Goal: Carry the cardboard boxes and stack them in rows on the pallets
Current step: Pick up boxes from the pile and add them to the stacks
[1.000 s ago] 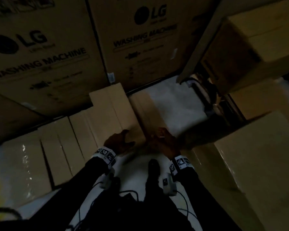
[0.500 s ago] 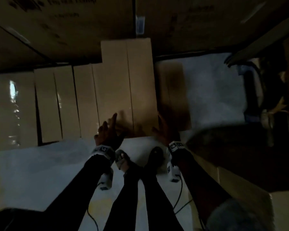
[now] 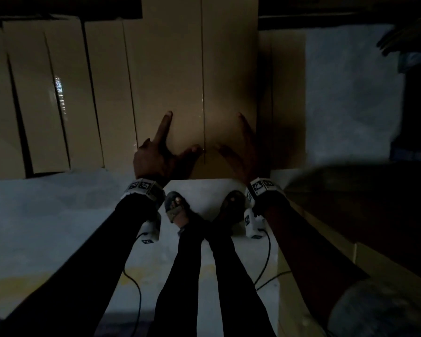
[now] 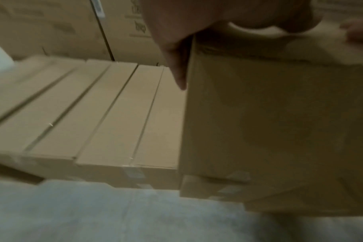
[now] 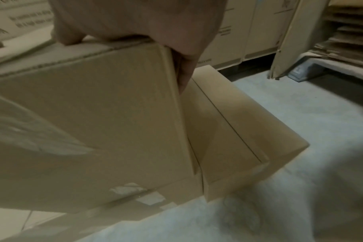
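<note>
Left hand (image 3: 156, 154) and right hand (image 3: 243, 152) clasp the upper cardboard box (image 3: 197, 76) at its near corners: thumbs on top, fingers down its sides, probably squaring it. It sits atop the floor-level box row (image 4: 106, 114), at that row's right end.

The top cardboard box (image 3: 199, 76) is plain brown, long and flat-topped, with a taped seam running down the middle of its lid. It sits level, raised above a row of lower boxes (image 3: 58, 93), resting on another box (image 4: 218, 186) beneath it. The lower boxes lie side by side on the floor, long sides touching, seams parallel. One more low box (image 3: 287, 93) lies just beside it on the right.
</note>
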### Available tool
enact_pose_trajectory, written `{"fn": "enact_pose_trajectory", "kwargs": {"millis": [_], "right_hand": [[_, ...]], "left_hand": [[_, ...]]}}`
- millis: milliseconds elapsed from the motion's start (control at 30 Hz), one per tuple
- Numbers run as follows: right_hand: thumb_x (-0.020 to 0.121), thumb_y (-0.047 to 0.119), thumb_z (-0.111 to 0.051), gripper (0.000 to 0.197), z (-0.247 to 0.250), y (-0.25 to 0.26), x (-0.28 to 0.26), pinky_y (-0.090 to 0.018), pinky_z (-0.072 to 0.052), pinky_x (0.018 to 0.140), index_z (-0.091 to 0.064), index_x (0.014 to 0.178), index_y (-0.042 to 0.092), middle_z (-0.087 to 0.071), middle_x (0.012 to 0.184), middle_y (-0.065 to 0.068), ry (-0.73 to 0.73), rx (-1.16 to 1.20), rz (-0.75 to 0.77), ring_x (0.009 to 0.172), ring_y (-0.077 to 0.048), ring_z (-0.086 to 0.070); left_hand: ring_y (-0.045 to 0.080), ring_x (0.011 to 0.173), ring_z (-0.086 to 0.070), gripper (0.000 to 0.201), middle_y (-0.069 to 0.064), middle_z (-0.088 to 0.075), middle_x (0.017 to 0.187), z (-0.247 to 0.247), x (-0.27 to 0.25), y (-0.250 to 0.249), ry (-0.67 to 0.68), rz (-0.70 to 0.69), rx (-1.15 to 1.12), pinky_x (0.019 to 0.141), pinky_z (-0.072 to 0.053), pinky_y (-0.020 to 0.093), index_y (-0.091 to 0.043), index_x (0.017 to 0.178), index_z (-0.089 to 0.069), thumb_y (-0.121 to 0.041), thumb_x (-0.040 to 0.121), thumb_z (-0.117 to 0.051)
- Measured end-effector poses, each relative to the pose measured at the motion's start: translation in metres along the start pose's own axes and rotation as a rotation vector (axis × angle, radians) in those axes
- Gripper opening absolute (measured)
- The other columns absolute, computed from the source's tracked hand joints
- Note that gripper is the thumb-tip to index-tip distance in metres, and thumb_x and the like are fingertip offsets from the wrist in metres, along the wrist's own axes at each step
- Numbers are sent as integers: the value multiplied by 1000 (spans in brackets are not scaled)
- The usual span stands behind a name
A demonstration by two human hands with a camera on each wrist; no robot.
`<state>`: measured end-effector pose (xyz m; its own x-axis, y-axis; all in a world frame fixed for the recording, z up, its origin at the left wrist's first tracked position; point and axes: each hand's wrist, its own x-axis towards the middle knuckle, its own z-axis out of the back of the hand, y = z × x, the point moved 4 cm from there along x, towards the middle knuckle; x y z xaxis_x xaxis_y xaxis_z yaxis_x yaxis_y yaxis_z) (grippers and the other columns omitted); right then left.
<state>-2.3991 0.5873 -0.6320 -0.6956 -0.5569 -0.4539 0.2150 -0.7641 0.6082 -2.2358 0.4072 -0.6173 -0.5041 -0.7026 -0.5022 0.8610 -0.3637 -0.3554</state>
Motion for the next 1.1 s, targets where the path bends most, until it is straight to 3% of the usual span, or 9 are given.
{"fn": "enact_pose_trajectory", "kwargs": {"millis": [67,133,233,333,433,533,733,967,1100], "right_hand": [[81,76,-67,100,8,4,-2,-47,-42,110,-11,159,51,-27,165,11,-1,-2,3,139,-22,-43],[79,72,-73,99,24,15,-6,-43,-40,110,-12,156,56,-28,164,11,3,29,-12,134,-17,-43],[78,63,-79,105,58,38,-15,-35,-29,115,-16,160,46,-25,166,9,25,82,4,146,-19,-33],[76,62,-81,112,103,72,-34,-34,-27,115,-12,162,45,-24,167,4,38,13,-2,150,-23,-28],[70,75,-77,116,145,102,-60,-40,-31,117,-9,160,50,-27,166,4,55,-107,9,148,-26,-33],[56,96,-62,120,187,138,-86,-49,-41,114,-2,154,60,-31,163,4,33,-183,41,142,-30,-43],[63,89,-68,121,269,235,-166,-49,-35,117,-1,157,54,-31,164,1,39,-185,184,146,-27,-37],[65,85,-72,117,306,342,-246,-45,-37,113,-10,159,52,-40,160,-3,-68,-134,401,142,-30,-42],[63,83,-74,117,298,395,-274,-51,-38,116,-11,157,56,-40,159,-6,-48,-118,501,144,-33,-39]], "left_hand": [[37,76,-65,115,18,-66,85,4,-3,-8,-5,-12,25,71,-57,43,-64,152,2,-109,55,-37],[35,71,-64,117,17,-66,82,13,-8,-15,-36,-29,55,68,-56,40,-61,154,0,-110,54,-35],[36,74,-68,113,17,-71,85,36,-21,-31,-70,-7,88,71,-59,44,-60,154,-3,-108,58,-38],[34,69,-68,112,15,-70,78,71,-46,-53,-88,-6,95,67,-59,42,-56,156,-7,-107,61,-38],[35,74,-70,111,15,-73,84,113,-78,-76,-114,-15,97,67,-57,38,-56,156,-7,-107,61,-37],[34,80,-71,111,13,-75,90,165,-117,-100,-172,-6,84,67,-53,35,-57,156,-5,-108,61,-35],[32,71,-69,110,14,-74,88,289,-222,-134,-325,-11,49,60,-46,29,-50,159,-14,-103,66,-41],[32,78,-72,110,10,-76,101,404,-319,-120,-579,17,36,65,-45,29,-49,159,-16,-103,66,-43],[32,82,-72,112,9,-77,102,439,-358,-89,-668,61,-35,68,-53,33,-51,158,-15,-105,64,-42]]}}
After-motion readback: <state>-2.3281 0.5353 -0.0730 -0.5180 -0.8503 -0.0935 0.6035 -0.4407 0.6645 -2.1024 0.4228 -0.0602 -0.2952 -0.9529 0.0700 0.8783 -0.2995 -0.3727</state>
